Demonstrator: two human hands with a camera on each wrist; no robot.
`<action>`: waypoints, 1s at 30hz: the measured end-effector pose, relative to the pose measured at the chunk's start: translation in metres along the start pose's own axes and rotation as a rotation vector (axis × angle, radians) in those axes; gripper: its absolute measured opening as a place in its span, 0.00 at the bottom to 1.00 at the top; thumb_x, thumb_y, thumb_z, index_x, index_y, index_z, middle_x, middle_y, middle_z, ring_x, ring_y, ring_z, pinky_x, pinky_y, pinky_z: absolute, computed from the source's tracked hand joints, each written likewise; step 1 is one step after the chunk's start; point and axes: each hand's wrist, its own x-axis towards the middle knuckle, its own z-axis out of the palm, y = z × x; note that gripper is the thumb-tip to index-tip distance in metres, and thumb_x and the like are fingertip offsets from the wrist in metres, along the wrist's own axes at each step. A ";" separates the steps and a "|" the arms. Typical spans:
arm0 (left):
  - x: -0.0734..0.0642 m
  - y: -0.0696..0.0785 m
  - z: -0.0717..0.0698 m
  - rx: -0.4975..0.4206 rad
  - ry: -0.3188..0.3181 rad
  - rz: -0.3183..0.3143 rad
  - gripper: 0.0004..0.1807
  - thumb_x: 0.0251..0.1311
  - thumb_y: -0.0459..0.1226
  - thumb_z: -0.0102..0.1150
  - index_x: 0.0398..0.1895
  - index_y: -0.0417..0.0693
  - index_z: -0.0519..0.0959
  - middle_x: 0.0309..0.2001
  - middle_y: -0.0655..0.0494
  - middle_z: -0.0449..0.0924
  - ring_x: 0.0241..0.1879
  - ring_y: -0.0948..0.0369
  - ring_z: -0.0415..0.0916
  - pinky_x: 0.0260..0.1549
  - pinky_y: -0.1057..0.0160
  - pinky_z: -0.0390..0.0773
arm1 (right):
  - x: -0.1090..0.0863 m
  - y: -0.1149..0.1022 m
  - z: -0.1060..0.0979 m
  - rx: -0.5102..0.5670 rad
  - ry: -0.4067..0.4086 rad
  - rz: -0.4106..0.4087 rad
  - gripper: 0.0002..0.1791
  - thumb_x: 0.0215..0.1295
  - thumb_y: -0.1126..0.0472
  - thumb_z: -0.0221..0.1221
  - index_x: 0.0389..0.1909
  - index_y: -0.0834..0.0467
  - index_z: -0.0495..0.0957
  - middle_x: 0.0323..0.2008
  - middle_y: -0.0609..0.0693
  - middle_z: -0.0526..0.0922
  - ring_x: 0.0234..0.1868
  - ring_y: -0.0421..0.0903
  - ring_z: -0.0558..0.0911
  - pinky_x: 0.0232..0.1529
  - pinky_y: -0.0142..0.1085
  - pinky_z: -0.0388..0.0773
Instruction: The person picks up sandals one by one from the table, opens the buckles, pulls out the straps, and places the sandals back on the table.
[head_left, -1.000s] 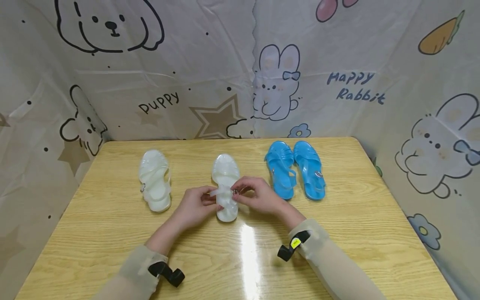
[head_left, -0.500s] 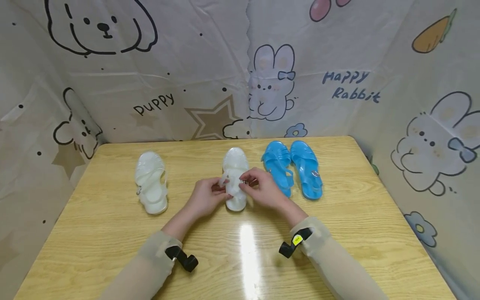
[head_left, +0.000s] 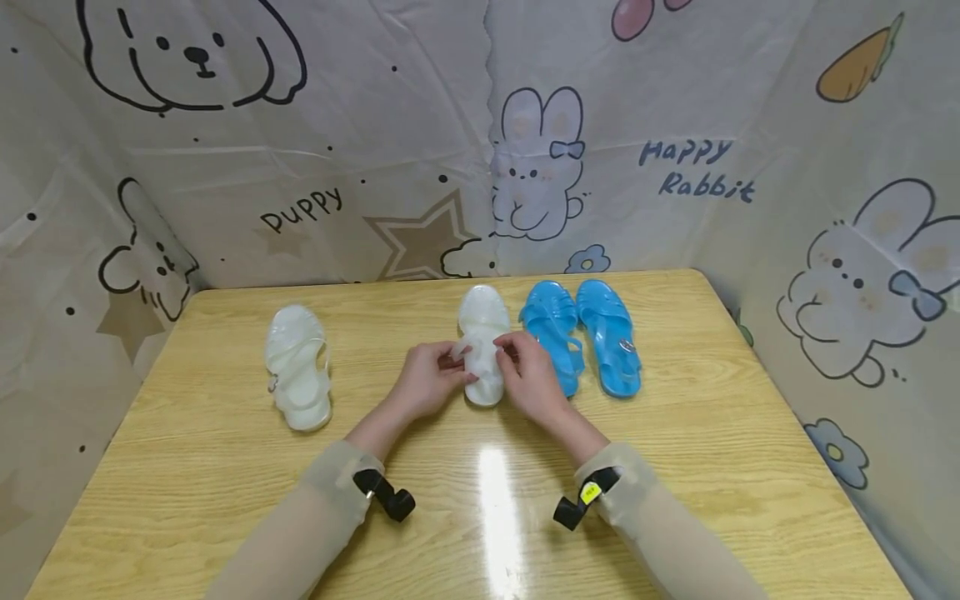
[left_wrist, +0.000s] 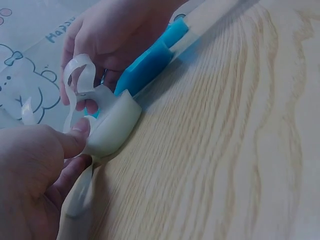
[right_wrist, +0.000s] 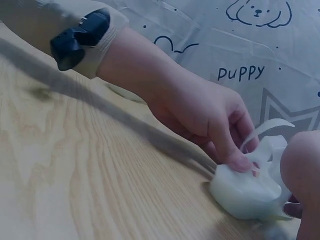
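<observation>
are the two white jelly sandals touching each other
No, wooden tabletop separates the held white sandal from the other white sandal.

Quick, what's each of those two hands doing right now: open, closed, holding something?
Left hand: closed, gripping one side of the middle white sandal.
Right hand: closed, gripping that sandal's other side.

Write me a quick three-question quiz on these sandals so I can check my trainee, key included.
1. True or false: the left hand and the right hand are both on the same white sandal.
2. In the head view, the other white sandal lies: A) right of the hands; B) left of the hands; C) between the hands.
3. How many blue sandals are on the table?

Key: 1 true; 2 B; 3 two.
</observation>
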 end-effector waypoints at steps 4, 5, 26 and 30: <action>0.004 0.000 0.002 -0.003 -0.009 0.007 0.23 0.60 0.29 0.77 0.57 0.33 0.83 0.58 0.45 0.85 0.54 0.53 0.86 0.50 0.64 0.84 | -0.002 -0.003 0.002 -0.003 0.030 -0.012 0.10 0.79 0.71 0.54 0.53 0.68 0.79 0.51 0.60 0.79 0.55 0.56 0.80 0.58 0.49 0.81; 0.005 -0.001 0.002 -0.004 -0.012 0.008 0.23 0.60 0.29 0.77 0.57 0.33 0.83 0.58 0.46 0.85 0.55 0.53 0.86 0.50 0.64 0.84 | -0.002 -0.003 0.001 0.013 0.035 -0.013 0.09 0.78 0.71 0.55 0.53 0.68 0.79 0.52 0.60 0.79 0.56 0.56 0.80 0.61 0.49 0.80; -0.035 0.016 -0.063 -0.085 0.061 0.095 0.30 0.62 0.27 0.75 0.67 0.38 0.78 0.65 0.40 0.79 0.63 0.48 0.80 0.58 0.58 0.81 | 0.012 -0.042 0.005 0.174 0.002 -0.243 0.10 0.71 0.74 0.64 0.50 0.67 0.81 0.52 0.58 0.83 0.54 0.54 0.84 0.60 0.49 0.82; -0.048 0.021 -0.087 -0.042 0.092 0.104 0.29 0.64 0.29 0.74 0.67 0.39 0.78 0.66 0.45 0.79 0.64 0.51 0.79 0.58 0.60 0.80 | 0.017 -0.052 0.014 0.189 -0.029 -0.299 0.10 0.70 0.74 0.64 0.50 0.65 0.81 0.53 0.59 0.83 0.55 0.54 0.84 0.60 0.47 0.82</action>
